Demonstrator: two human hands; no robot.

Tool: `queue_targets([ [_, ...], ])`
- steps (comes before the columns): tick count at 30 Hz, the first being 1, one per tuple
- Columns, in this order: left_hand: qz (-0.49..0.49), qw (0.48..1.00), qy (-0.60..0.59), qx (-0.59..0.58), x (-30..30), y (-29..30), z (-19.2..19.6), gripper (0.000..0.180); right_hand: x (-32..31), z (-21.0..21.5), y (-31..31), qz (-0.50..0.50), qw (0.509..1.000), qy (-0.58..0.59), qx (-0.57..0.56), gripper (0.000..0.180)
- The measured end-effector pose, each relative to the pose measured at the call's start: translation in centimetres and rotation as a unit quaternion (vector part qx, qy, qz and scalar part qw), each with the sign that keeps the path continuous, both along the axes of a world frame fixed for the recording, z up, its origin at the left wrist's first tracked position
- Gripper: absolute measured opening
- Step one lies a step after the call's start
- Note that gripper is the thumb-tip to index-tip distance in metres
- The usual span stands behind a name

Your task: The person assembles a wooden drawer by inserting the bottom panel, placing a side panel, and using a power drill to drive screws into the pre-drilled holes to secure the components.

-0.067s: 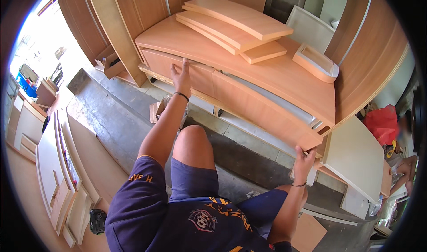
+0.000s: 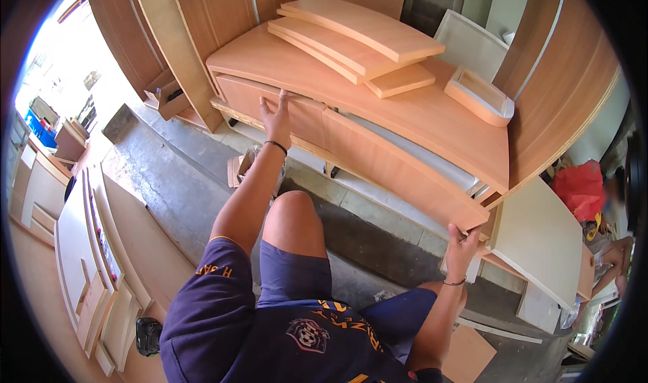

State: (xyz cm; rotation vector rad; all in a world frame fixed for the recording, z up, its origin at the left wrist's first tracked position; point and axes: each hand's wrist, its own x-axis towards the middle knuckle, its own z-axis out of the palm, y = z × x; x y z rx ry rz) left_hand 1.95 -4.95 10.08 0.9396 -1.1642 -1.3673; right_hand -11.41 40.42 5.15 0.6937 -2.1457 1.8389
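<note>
A wood-veneer cabinet (image 2: 378, 119) with a curved top stands in front of me, with two long drawer fronts side by side under it. My left hand (image 2: 275, 118) rests with fingers spread against the left drawer front (image 2: 236, 98), which sits close under the top. The right drawer front (image 2: 405, 167) stands out at its right end, leaving a gap that shows a pale inside. At its lower right corner, my right hand (image 2: 461, 249) grips the edge between thumb and fingers; part of the grip is hidden.
Several curved wooden boards (image 2: 358, 38) lie stacked on the cabinet top, beside a small rounded wooden tray (image 2: 479, 96). A large pale panel (image 2: 540, 241) leans at the right. More panels (image 2: 88, 248) lie at the left, near a black tool battery (image 2: 148, 336).
</note>
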Motion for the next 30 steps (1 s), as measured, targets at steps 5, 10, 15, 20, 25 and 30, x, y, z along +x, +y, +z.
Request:
queue_targets([
  [5,-0.059,0.992,0.033,0.103,0.5,3.0,3.4,0.100,0.0,-0.2,1.8,0.097,0.992,-0.067,-0.037,0.030],
  [10,-0.100,0.978,0.101,0.153,1.3,1.1,3.8,0.087,1.7,-0.1,2.3,0.122,0.982,-0.050,-0.137,0.025],
  [15,-0.067,0.968,0.114,0.214,1.7,1.1,4.1,0.069,3.6,-0.6,5.9,0.127,0.965,0.000,-0.231,0.027],
  [20,-0.141,0.958,0.196,0.155,2.5,-1.9,0.3,0.042,5.0,-0.7,12.7,0.134,0.917,0.001,-0.375,0.035],
  [25,-0.127,0.966,0.197,0.111,6.1,-0.2,-3.0,0.030,6.0,-1.7,19.6,0.084,0.908,-0.008,-0.411,0.040],
  [30,-0.098,0.970,0.223,-0.009,9.8,8.1,-0.5,0.043,7.8,-3.2,23.4,0.025,0.846,-0.060,-0.529,0.044],
])
